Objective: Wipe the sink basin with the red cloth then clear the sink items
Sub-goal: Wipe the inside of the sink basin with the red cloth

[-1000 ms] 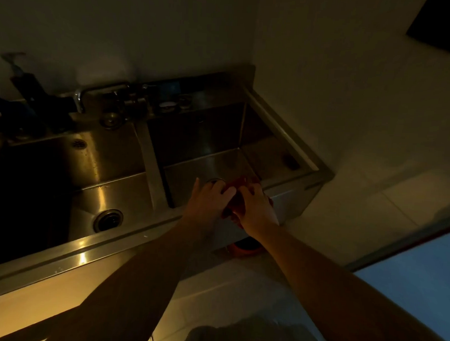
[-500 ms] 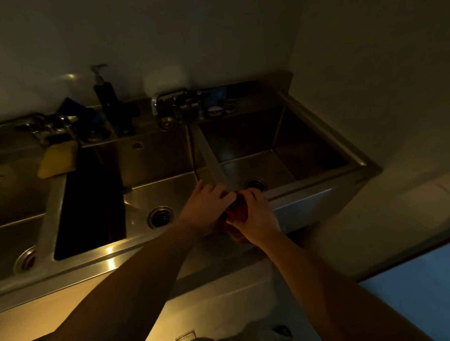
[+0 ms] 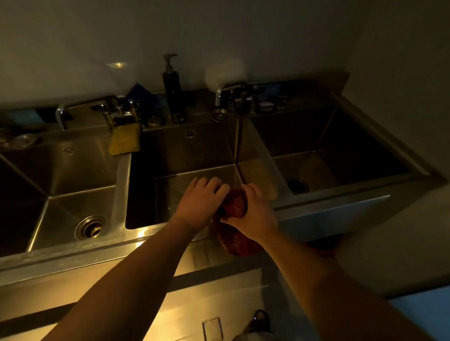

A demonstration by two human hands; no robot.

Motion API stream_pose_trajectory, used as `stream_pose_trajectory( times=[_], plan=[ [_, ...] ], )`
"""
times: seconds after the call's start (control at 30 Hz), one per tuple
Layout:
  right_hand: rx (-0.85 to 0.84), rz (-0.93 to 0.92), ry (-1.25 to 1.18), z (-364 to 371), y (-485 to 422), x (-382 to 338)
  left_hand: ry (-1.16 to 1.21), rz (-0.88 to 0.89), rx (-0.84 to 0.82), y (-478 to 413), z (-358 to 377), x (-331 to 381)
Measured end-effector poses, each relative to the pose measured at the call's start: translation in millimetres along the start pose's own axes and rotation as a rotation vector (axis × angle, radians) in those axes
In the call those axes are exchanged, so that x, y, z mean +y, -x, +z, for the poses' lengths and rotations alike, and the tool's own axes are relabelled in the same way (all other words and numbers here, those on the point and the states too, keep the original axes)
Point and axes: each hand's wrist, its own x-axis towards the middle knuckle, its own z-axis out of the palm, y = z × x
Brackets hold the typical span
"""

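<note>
From the head view, both hands meet over the front rim of the sink point(image 3: 128, 239), just where the middle basin point(image 3: 193, 153) gives way to the divider on its right. The right hand point(image 3: 252, 218) has its grip closed around the upper bunch of the red cloth point(image 3: 234, 208), thumb under and fingers over, while the loose tail of the cloth hangs below that grip, past the rim and down the front panel. The left hand point(image 3: 200, 202) presses its curled fingers onto the same bunch from the other side; its grip looks closed on the cloth too, though the fingertips are hidden behind the fabric. Held this way, the cloth seems to be getting gathered or wrung into a pad before it goes into a basin, so the wiping looks not yet begun. Well beyond the grip, along the back ledge, stand a soap pump point(image 3: 172, 90), a yellow sponge point(image 3: 124, 142) draped on the far-left divider, and taps point(image 3: 230, 93), probably the items to clear afterwards.
</note>
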Motion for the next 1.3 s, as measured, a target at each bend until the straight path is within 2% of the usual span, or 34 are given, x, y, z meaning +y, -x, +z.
stream_pose_trajectory(
  times=[0.13,0.23,0.3,0.47,0.73,0.87,1.0,1.17,1.3],
  plan=[
    [0.012,0.078,0.028,16.0,-13.5,-16.5,-0.03,-0.011,-0.002,8.3,1.5,-24.1],
    [-0.076,0.201,-0.165,22.8,-28.2,-26.0,-0.038,-0.029,0.011,10.6,1.6,-40.1],
    [-0.112,0.212,-0.296,27.3,-38.4,-34.9,-0.036,-0.038,0.021,7.3,1.9,-51.1],
    [-0.053,0.226,-0.408,32.4,-71.5,-58.8,-0.018,-0.075,-0.002,-11.1,8.0,-81.4],
    [-0.001,0.105,-0.363,27.6,-138.5,-69.4,0.078,-0.157,-0.049,-52.9,26.7,-121.7],
    [-0.055,0.036,-0.336,30.8,-171.2,-67.0,0.054,-0.152,-0.129,-82.9,34.2,-135.5],
    [-0.108,0.082,-0.415,38.2,-190.9,-60.5,0.075,-0.189,-0.171,-108.9,37.6,-140.6],
    [-0.194,0.163,-0.536,42.2,-202.7,-56.5,0.078,-0.157,-0.103,-121.6,44.1,-150.9],
    [-0.204,0.209,-0.452,51.7,-210.2,-49.7,0.042,-0.126,-0.155,-130.1,51.5,-159.6]
  ],
)
